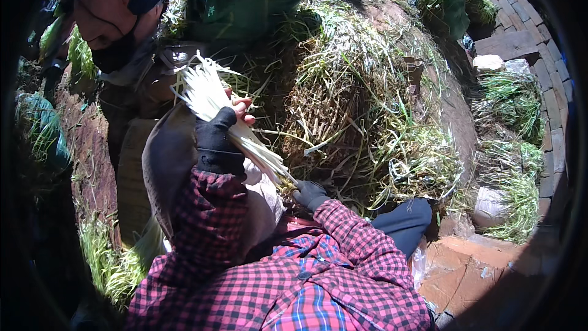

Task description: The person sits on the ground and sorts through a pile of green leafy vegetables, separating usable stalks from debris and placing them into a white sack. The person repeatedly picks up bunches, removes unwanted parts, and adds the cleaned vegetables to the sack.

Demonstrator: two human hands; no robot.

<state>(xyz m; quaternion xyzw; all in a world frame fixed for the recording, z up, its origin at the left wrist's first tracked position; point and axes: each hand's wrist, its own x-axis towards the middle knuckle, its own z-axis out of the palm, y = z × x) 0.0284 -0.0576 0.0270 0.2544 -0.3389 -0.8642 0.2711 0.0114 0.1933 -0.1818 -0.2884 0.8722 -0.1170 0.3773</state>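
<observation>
My left hand [229, 112], in a dark fingerless glove, is closed around a bundle of long pale plant stalks [206, 94]. The white ends fan out up and to the left, and the bundle slants down to the right. At its lower, yellowish end is my right hand [308, 193], in a dark grey glove, its fingers touching the stalk tips; how firmly they grip cannot be made out. Just beyond my hands lies a big heap of brown and green stalks [330, 105]. A light cloth [262, 193] covers my lap beneath the bundle.
Another person in a salmon-coloured garment [103, 4] is at the upper left. A dark green sack [252, 4] stands beyond the heap, a smaller green sack [448, 2] farther right. Bundled greens [512, 105] lie along a brick pavement [558, 142]. Flattened cardboard [459, 271] is at lower right.
</observation>
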